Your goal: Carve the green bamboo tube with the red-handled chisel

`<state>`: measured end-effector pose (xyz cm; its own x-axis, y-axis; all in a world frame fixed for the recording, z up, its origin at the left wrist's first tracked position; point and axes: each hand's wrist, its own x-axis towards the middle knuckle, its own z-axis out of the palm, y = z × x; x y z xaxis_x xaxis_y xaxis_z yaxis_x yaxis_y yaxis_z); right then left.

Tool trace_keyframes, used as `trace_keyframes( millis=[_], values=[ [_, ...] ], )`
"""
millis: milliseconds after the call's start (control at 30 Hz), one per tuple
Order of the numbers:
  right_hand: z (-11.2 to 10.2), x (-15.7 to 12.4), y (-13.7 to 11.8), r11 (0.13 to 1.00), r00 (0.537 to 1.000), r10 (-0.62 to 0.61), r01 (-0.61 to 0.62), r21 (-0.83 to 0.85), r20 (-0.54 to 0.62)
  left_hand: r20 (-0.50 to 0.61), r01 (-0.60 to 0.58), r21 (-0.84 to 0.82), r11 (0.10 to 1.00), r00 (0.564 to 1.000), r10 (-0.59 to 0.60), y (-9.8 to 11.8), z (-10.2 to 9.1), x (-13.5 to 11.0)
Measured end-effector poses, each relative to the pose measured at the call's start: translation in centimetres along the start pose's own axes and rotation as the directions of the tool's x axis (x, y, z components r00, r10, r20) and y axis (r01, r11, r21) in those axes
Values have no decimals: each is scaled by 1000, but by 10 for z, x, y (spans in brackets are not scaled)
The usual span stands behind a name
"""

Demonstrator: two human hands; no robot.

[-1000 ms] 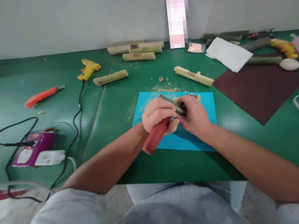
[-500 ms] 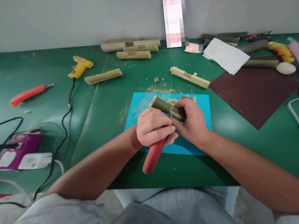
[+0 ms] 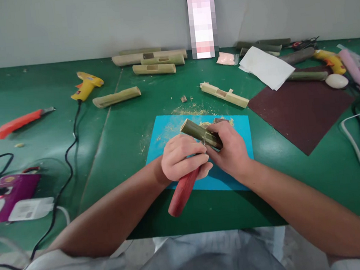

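Note:
My left hand (image 3: pixel 185 156) is wrapped round a red-handled carving knife (image 3: pixel 182 194), whose thick handle slants down toward me. Only a little metal shows beyond the fingers, against the side of a green bamboo tube (image 3: pixel 194 129); the rest of the blade is hidden. Gripping the tube's near right end is my right hand (image 3: pixel 230 147), thumb below and fingers over the top. The tube tilts up to the left, its pale cut end facing away from my body. Beneath both hands lies a blue sheet (image 3: pixel 246 162) strewn with bamboo shavings (image 3: pixel 193 111).
Cut bamboo pieces (image 3: pixel 154 69) lie at the back, and a notched pale one (image 3: pixel 223 94) nearer. Left are a yellow glue gun (image 3: pixel 86 85), an orange utility knife (image 3: pixel 19 123) and a purple power box (image 3: pixel 12 195) with cords. Right are brown sandpaper (image 3: pixel 302 114) and white paper (image 3: pixel 265 67).
The view has shifted slightly, so the table things sit farther left. Both hands keep their grips on the knife and the bamboo tube, with only a small change in their position.

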<state>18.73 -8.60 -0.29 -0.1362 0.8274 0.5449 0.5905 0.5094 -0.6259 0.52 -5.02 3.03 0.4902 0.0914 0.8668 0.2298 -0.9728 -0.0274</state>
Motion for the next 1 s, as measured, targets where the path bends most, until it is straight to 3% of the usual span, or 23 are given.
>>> trace_keyframes(
  millis=[200, 267, 367, 433, 867, 933, 1000],
  values=[
    [4, 0, 2, 990, 992, 100, -91, -108, 81, -63, 85, -22, 996, 994, -86, -9, 10, -1],
    [5, 1, 2, 983, 986, 129, -114, -144, 102, -61, 186, -105, 977, 979, -193, -11, 14, 0],
    [6, 4, 1, 968, 972, 196, -170, -184, 132, -27, 416, -259, 871, 899, -437, -9, 17, 1],
    [6, 5, 1, 963, 962, 228, -201, -177, 149, 0, 511, -333, 793, 841, -542, -8, 18, 0],
    [7, 8, 3, 944, 935, 324, -329, 9, 142, -7, 693, -566, 448, 539, -842, -7, 33, -4],
    [5, 9, 3, 946, 937, 319, -325, 19, 141, 5, 711, -558, 427, 518, -855, -7, 34, -3],
    [3, 9, 4, 955, 948, 290, -295, 16, 133, -3, 709, -528, 468, 549, -836, -6, 31, -1]
  ],
)
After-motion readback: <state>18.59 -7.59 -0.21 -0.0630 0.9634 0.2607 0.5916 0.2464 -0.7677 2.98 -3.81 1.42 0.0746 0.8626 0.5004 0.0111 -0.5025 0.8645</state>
